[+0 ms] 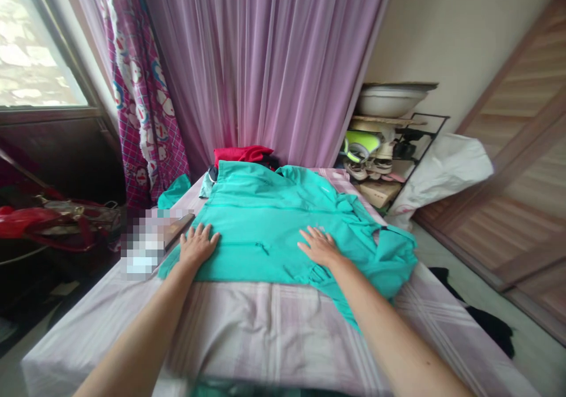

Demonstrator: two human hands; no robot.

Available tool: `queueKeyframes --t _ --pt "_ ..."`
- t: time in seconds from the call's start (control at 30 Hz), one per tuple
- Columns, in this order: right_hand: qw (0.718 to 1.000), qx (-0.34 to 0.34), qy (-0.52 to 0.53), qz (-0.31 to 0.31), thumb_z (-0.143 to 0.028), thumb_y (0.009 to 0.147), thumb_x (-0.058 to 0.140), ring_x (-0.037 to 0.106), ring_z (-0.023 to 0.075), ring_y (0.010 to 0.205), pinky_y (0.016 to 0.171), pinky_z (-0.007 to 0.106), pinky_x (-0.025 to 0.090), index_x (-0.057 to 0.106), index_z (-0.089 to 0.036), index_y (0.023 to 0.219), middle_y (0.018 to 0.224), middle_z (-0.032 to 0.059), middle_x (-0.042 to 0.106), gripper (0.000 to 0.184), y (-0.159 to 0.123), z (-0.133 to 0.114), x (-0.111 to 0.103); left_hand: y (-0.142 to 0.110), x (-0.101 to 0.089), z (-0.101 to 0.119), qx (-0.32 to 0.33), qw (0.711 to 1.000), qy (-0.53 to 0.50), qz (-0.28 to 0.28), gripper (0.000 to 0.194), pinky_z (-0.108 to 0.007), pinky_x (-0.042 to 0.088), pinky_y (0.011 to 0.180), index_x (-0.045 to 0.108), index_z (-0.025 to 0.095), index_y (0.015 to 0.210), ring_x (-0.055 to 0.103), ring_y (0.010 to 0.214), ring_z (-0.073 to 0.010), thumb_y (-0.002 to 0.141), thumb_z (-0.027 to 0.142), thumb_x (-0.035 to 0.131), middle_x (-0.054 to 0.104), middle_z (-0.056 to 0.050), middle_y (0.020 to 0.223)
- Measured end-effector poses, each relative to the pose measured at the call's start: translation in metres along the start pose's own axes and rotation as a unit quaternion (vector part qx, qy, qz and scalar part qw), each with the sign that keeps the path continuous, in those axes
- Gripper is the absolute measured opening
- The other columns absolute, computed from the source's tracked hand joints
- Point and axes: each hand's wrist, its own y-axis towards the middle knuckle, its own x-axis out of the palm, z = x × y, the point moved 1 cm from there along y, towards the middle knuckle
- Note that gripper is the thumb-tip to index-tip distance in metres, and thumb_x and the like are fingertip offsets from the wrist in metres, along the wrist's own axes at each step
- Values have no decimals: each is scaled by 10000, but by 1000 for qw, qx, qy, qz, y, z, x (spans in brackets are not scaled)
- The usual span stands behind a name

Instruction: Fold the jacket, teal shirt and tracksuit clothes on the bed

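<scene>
Jacket (265, 223): teal, spread nearly flat on the plaid cloth (239, 332), creased more at the right end, with a short zip showing between the hands
Left hand (198, 245): palm down on the jacket near its left edge, fingers fanned open, gripping nothing
Right hand (319, 246): pressing flat on the jacket, right of the zip, fingers open and apart, gripping nothing
Red cloth (241, 154): bunched just beyond the far edge of the jacket, in front of the purple curtain (265, 61)
Pixelated patch (145, 246): left of the left hand, contents too blurred to tell
Small teal cloth (174, 192): lying at the far left, beside the patterned curtain (144, 108)
Rack (424, 152): standing at the far right, loaded with shoes (369, 167) and a white basin (391, 101)
White bag (451, 170): leaning beside the rack
</scene>
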Motion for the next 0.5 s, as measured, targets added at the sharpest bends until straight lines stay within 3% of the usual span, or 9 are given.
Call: queueKeyframes --t 0.13,0.23,0.4,0.5 --pt "983 178 -17 38 -515 1003 218 212 238 1499 1189 481 188 280 -241 1569 1648 75 225 632 -4 72 -1 0 -3 1 1 1000 8 -22 684 -569 201 1177 387 223 1514 262 1480 -347 945 575 245 317 -98 1616" --pt "973 219 -32 59 -492 1007 211 247 231 1486 1189 435 201 300 -197 1563 1632 90 269 635 -13 101 4 0 -3 1 -3 1000 3 -23 691 -582 212 1169 386 226 1513 266 1477 -352 942 586 236 320 -104 1614" --pt "969 234 -32 77 -445 996 263 357 263 1428 1149 468 267 419 -187 1503 1570 136 385 590 -6 89 -8 11 -16 9 1 999 22 -24 626 -622 289 1105 570 184 1359 452 1353 -385 932 557 303 529 -164 1456" --pt "976 177 -34 126 -437 994 284 329 250 1442 1166 465 228 425 -218 1500 1577 114 380 569 8 68 -17 21 -22 39 43 999 21 -15 586 -629 263 1123 611 162 1306 437 1373 -380 954 517 305 531 -184 1453"
